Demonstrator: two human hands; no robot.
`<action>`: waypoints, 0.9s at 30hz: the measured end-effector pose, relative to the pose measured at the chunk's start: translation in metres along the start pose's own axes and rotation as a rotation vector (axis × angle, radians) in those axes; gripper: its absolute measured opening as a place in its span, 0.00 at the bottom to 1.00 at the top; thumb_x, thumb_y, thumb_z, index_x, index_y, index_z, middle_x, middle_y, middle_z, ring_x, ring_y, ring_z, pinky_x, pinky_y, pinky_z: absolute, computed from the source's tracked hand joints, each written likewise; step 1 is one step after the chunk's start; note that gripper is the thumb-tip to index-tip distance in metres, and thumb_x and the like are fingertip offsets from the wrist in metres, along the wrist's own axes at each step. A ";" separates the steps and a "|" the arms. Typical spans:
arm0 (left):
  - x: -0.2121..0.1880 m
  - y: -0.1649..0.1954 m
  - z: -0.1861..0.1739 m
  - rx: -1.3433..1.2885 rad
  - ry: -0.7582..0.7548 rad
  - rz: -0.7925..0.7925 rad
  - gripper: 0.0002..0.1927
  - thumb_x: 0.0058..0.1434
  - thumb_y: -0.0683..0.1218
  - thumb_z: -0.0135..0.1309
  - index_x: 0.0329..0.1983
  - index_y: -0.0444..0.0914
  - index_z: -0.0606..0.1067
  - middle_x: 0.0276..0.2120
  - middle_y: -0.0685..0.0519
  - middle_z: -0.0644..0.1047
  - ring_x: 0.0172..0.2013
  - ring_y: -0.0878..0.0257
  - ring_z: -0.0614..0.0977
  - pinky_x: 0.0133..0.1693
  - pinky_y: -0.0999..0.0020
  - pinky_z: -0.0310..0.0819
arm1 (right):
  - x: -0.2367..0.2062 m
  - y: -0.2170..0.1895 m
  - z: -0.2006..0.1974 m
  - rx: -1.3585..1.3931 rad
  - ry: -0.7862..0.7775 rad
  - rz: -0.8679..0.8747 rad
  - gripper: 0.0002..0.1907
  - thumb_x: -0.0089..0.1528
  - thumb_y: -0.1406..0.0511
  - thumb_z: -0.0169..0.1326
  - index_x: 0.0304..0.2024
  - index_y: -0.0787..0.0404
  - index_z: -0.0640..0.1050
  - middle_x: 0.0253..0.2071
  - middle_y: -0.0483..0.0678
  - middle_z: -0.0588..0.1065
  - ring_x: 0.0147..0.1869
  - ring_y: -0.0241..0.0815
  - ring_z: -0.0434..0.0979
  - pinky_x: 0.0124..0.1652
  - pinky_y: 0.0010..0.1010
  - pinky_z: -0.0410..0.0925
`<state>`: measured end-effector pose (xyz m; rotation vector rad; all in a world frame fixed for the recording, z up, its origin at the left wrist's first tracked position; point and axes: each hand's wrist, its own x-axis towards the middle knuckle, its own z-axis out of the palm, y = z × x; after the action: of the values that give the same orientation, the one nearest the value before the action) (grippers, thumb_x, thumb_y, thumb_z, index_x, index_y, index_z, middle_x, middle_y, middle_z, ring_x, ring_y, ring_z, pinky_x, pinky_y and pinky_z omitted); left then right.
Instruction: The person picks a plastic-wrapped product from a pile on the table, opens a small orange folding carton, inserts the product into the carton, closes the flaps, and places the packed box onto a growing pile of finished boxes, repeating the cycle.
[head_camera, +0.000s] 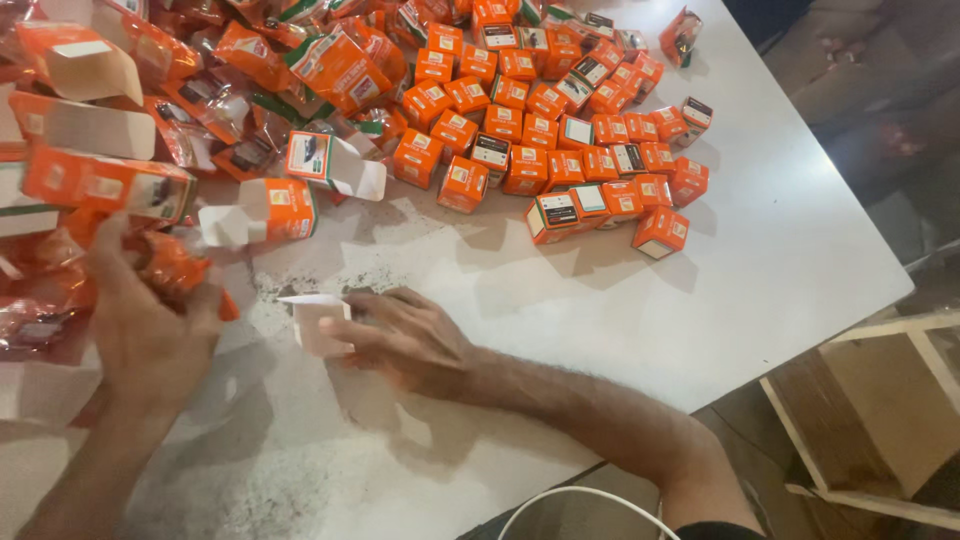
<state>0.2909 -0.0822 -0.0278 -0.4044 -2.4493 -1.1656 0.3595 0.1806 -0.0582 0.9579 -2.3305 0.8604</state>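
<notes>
1. Left hand (150, 335): fingers curled round a crinkled orange packet (178, 268) at the left table edge; the packet's contents are hidden by the grip and blur.
2. Right hand (410, 340): fingers closed loosely on a small white carton (318, 322), open flap (310, 299) up, resting on the table; its far side is covered by the fingers.
3. Closed orange boxes (560, 150): square, with white or dark label panels, clustered at top centre, well apart from both hands.
4. Loose heap of open orange cartons and packets (120, 130): upper left, cut off by the frame edge.
5. White table (760, 260): dark specks around the white carton.
6. Wooden frame (870, 420): lower right, partly out of view.
</notes>
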 end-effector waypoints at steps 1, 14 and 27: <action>-0.007 0.003 -0.003 -0.182 0.074 0.028 0.38 0.65 0.44 0.60 0.73 0.34 0.56 0.55 0.38 0.73 0.51 0.48 0.81 0.51 0.56 0.75 | 0.000 0.000 0.001 0.010 -0.023 0.013 0.31 0.57 0.61 0.69 0.60 0.54 0.71 0.58 0.55 0.74 0.57 0.55 0.78 0.57 0.44 0.72; -0.061 0.035 0.034 0.149 -0.170 0.705 0.32 0.48 0.40 0.63 0.59 0.33 0.74 0.52 0.38 0.76 0.58 0.38 0.77 0.57 0.45 0.74 | 0.004 0.001 -0.011 0.183 -0.129 0.125 0.38 0.58 0.67 0.65 0.68 0.62 0.64 0.62 0.55 0.74 0.62 0.55 0.77 0.60 0.44 0.69; -0.038 0.063 0.042 0.128 -0.156 0.337 0.13 0.62 0.42 0.58 0.49 0.32 0.78 0.75 0.36 0.50 0.74 0.33 0.53 0.70 0.38 0.55 | 0.006 0.001 -0.006 0.086 -0.082 0.158 0.40 0.54 0.63 0.70 0.65 0.59 0.66 0.57 0.53 0.76 0.57 0.58 0.78 0.57 0.44 0.70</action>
<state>0.3406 -0.0143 -0.0275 -0.8586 -2.4414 -0.8604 0.3564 0.1824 -0.0508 0.8670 -2.4835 1.0087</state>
